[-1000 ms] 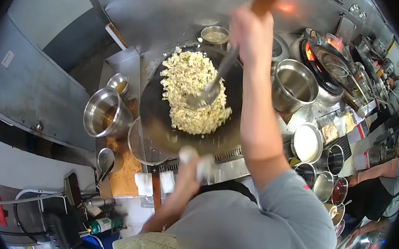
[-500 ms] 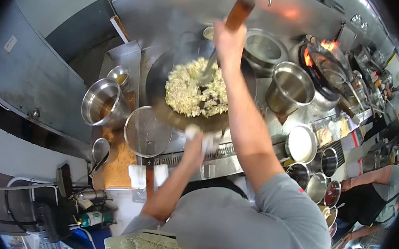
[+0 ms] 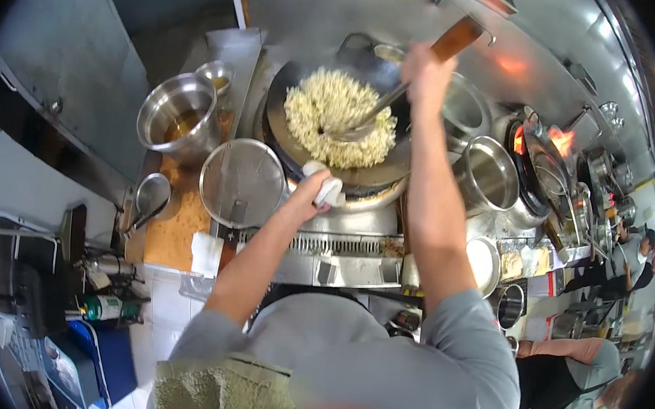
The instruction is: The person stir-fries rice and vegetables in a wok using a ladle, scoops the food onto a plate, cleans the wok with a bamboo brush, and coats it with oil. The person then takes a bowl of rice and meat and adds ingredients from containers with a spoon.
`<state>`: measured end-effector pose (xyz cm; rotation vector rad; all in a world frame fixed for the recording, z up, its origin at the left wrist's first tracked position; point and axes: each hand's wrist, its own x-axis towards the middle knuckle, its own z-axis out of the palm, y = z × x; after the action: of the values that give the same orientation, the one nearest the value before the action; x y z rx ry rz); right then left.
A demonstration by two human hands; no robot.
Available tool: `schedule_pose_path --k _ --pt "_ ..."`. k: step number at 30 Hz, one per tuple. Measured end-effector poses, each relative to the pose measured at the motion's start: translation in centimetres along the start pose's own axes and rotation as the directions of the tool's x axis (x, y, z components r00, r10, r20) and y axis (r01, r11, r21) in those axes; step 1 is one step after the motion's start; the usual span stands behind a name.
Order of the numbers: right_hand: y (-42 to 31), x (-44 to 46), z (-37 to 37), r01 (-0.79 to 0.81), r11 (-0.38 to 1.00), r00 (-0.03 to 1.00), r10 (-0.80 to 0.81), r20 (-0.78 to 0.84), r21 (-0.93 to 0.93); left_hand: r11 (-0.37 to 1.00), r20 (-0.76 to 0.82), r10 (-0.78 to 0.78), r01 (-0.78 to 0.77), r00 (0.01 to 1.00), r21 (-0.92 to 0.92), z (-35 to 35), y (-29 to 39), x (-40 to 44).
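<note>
Well, rice lies in the wok — left hand clasping a cloth at its near rim, right hand gripping a ladle — while a pot leftward holds brown liquid.

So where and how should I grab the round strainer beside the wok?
Take the strainer by its brown handle, coming from your own side, I'd say: its wide mesh lies farther off and the handle points back toward you.

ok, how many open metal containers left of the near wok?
3: large pot, small bowl just beyond it, small pot nearer the wearer. Others may be hidden behind these.
</note>
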<state>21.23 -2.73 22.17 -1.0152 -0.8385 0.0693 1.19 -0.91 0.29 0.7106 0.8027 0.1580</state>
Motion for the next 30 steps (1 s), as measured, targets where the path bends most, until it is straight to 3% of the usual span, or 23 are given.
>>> schedule_pose_path --k 1,3,4,6,7,10,14,15,18,19,20,22,24,26,28,30 --pt "-2.5 0.6 -0.1 -0.047 0.997 0.997 0.044 -0.06 -0.062 0.999 0.007 -0.043 0.042 0.999 0.028 -0.2 -0.5 -0.6" --pt "-4.3 0.1 -2.2 -0.126 0.991 0.985 0.13 -0.115 0.042 0.997 0.047 -0.056 0.053 0.997 0.049 -0.3 0.9 -0.5" --pt "-4.6 -1.6 -2.4 0.035 0.998 0.999 -0.033 -0.043 0.057 0.997 0.072 -0.064 0.06 0.995 0.048 -0.3 0.9 -0.6" --pt "0.5 -0.9 -2.4 -0.032 0.989 0.999 0.033 -0.002 0.147 0.997 0.148 -0.074 0.069 0.986 0.039 -1.1 -0.1 0.1" --pt "2.3 1.8 -2.8 0.046 0.999 0.998 -0.047 0.05 0.011 0.996 0.135 -0.082 0.076 0.987 0.046 -1.1 0.2 0.1" --pt "-2.7 5.1 0.5 0.106 0.994 0.984 -0.099 -0.149 0.035 0.999 0.069 -0.052 0.051 0.996 0.014 -0.6 0.2 -0.3" --pt "3.5 4.7 2.3 -0.014 0.984 0.995 0.032 -0.096 0.18 0.998 0.173 -0.043 0.05 0.984 -0.037 -1.0 -0.2 0.5" --pt "4.4 6.8 2.5 0.01 0.983 1.0 -0.007 -0.017 0.181 0.998 0.177 -0.055 0.058 0.983 -0.006 -1.1 -0.2 0.2" --pt "-3.1 4.6 5.3 -0.085 0.991 0.994 0.077 0.084 0.103 0.996 0.085 -0.087 0.087 0.993 0.0 -0.4 0.7 -1.1" --pt "-4.0 1.5 5.1 -0.058 0.99 0.997 0.051 0.052 0.129 0.997 0.163 -0.078 0.079 0.984 0.003 -0.9 0.5 -0.6" --pt "-1.5 -1.1 5.7 0.028 0.999 0.995 -0.024 -0.095 0.039 0.996 0.196 -0.081 0.084 0.977 -0.006 -1.3 0.5 -0.1" --pt "2.2 -0.8 5.5 0.069 0.99 0.994 -0.057 -0.094 0.126 0.993 0.257 -0.104 0.114 0.961 -0.026 -1.9 -0.4 0.3" --pt "0.6 1.6 5.0 0.088 0.994 0.994 -0.084 -0.065 0.06 0.994 0.22 -0.105 0.106 0.97 0.01 -1.7 -0.6 0.3" --pt "-2.1 -0.5 2.5 -0.14 0.973 0.986 0.154 -0.065 0.181 0.993 0.153 -0.113 0.11 0.982 0.033 -1.2 0.5 -0.4" --pt "-1.1 -6.0 2.4 0.094 0.994 0.984 -0.101 -0.145 -0.054 0.993 0.209 -0.115 0.115 0.971 0.011 -1.7 0.2 0.9" --pt "1.7 -5.3 2.8 0.036 0.975 0.995 -0.014 -0.102 0.22 0.992 0.219 -0.121 0.126 0.968 -0.009 -1.7 -0.4 0.7"
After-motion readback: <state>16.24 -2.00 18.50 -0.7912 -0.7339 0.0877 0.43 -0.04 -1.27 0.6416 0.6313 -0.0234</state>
